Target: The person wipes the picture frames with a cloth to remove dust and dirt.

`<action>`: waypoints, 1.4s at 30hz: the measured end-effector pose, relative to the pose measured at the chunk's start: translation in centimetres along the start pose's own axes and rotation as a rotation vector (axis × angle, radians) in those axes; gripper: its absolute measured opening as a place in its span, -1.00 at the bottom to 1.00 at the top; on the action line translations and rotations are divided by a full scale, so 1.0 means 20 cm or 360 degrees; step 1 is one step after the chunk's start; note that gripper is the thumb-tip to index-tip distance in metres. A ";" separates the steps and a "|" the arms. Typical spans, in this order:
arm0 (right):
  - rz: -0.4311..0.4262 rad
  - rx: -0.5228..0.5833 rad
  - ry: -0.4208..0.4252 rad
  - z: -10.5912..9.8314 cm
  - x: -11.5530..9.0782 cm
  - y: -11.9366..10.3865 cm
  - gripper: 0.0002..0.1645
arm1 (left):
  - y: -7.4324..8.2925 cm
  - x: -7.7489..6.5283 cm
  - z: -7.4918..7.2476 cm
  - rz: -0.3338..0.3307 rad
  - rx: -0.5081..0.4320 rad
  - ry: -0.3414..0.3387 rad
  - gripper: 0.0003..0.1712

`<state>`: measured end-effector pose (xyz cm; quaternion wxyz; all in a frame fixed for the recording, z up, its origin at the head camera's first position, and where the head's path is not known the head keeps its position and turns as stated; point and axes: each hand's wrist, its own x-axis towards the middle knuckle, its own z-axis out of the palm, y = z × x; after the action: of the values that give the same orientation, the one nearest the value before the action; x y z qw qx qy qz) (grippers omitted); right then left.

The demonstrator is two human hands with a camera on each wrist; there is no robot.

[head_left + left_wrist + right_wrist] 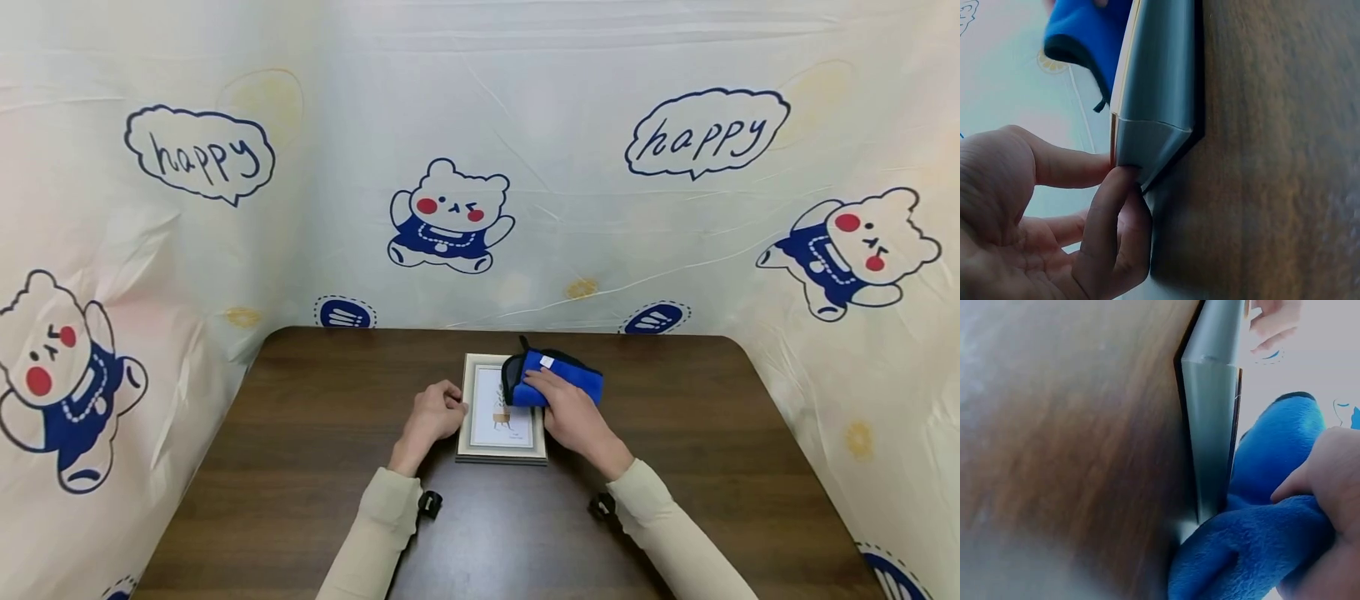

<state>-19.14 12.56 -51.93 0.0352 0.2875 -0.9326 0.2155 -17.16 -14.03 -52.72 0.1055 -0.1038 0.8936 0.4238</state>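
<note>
A picture frame (501,448) with a pale border lies face up on the table, showing a small drawing behind its front. At the frame's left side, my left hand (437,414) steadies it, thumb at the front edge and bent fingers against the side wall (1147,140). My right hand (576,417) grips a blue cloth (585,381) with black edging and a small white tag. The cloth covers the frame's upper right part and hangs over its right side. Up close, the fuzzy cloth (1254,544) bunches under the right thumb, against the frame's side (1210,431).
The dark wooden table (300,500) has rounded far corners. Behind it and along both sides hangs a pale curtain (570,208) printed with bears and the word happy. A small black device (430,504) sits at the left wrist, another (602,506) at the right.
</note>
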 end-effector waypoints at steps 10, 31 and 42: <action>0.0039 0.0433 0.0225 -0.01 0.01 -0.04 -0.24 | 0.00 0.00 -0.01 0.0022 0.0003 0.0037 -0.80; -0.0184 0.0403 0.0032 0.12 0.06 -0.20 -0.25 | -0.02 0.02 -0.01 0.0047 0.0048 0.0043 -0.73; -0.0366 0.0014 -0.0331 0.16 0.05 -0.23 -0.20 | -0.03 0.02 -0.01 0.0063 0.0070 0.0044 -0.66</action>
<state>-17.14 7.26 -52.82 -0.0384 0.4132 -0.8912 0.1832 -17.48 -14.57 -53.14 0.0869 -0.0895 0.9060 0.4046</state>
